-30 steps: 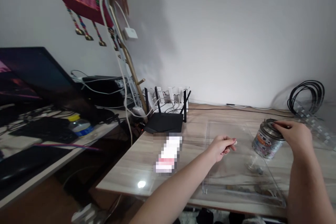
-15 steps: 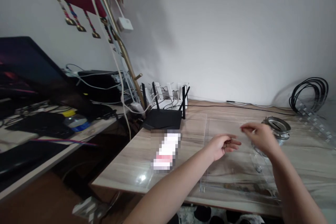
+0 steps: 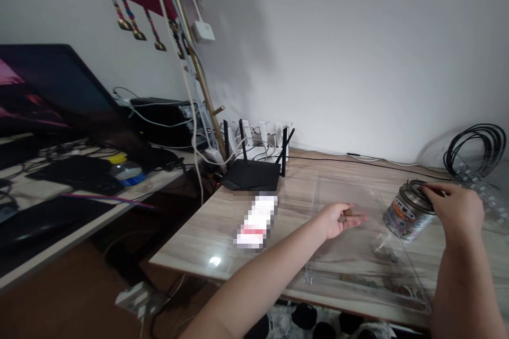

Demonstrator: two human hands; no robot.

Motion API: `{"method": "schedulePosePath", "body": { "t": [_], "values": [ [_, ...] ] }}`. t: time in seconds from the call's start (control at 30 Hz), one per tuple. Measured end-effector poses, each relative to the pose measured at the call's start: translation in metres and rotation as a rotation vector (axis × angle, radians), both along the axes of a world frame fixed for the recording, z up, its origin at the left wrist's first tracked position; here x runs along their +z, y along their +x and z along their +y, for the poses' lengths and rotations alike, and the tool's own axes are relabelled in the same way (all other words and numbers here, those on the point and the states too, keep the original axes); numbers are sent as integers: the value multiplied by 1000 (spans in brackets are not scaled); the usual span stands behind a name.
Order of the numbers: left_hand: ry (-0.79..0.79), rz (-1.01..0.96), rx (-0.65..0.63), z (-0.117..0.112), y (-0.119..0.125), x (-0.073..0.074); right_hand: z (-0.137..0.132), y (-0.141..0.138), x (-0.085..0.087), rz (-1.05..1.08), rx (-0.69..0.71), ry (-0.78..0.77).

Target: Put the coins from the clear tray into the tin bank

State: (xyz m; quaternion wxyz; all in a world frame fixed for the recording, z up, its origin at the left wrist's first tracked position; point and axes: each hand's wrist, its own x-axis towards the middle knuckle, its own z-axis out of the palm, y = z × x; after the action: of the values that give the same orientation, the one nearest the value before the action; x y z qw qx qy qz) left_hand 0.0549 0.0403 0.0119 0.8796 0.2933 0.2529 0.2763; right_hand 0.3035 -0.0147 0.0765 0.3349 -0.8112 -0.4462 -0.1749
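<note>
Palm up over a clear plastic tray, my left hand cradles a few coins with its fingers stretched forward. My right hand is pinched over the lid of a printed metal tin, its fingertips at the lid's middle. Whatever those fingertips hold is hidden. The tin stands by the tray's right side. Several coins lie along the tray's near edge. A small clear container sits near the tin, with a shiny piece beside it.
A pixelated bright panel lies left of the tray, in front of a black router. Coiled black cable leans against the wall at right. A monitor and a yellow-capped bottle stand on the left desk.
My right hand has moved right, from beside my left hand to the tin's lid. My left hand stays over the tray, its fingers more extended. The view has shifted slightly.
</note>
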Motion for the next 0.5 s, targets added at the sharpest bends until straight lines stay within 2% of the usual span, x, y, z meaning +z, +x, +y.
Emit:
{"method": "schedulePosePath", "body": {
  "t": [0.07, 0.1, 0.13, 0.2, 0.27, 0.33, 0.4, 0.47, 0.5],
  "values": [
    [-56, -34, -37, 2, -1, 2, 0, -21, 1, -79, 124, 108],
    [-75, -55, -49, 3, -2, 3, 1, -35, 0, -74, 251, 104],
    [-86, -76, -55, 4, -3, 3, 3, -51, -2, -40, 412, 46],
    [-99, -116, -51, 4, -3, 5, 9, -82, -9, 34, 758, -191],
    [-114, -131, -49, 4, -2, 5, 15, -108, -16, 36, 962, -394],
    [-129, -115, -66, 3, -1, 5, 18, -121, -20, 18, 1014, -490],
    [-126, -97, -95, 3, -1, 4, 17, -121, -19, 14, 1000, -495],
    [-104, -107, -136, 4, -1, 2, 12, -108, -14, 7, 901, -372],
    [-91, -116, -154, 4, -2, 1, 9, -97, -11, -5, 792, -262]
  ]
}}
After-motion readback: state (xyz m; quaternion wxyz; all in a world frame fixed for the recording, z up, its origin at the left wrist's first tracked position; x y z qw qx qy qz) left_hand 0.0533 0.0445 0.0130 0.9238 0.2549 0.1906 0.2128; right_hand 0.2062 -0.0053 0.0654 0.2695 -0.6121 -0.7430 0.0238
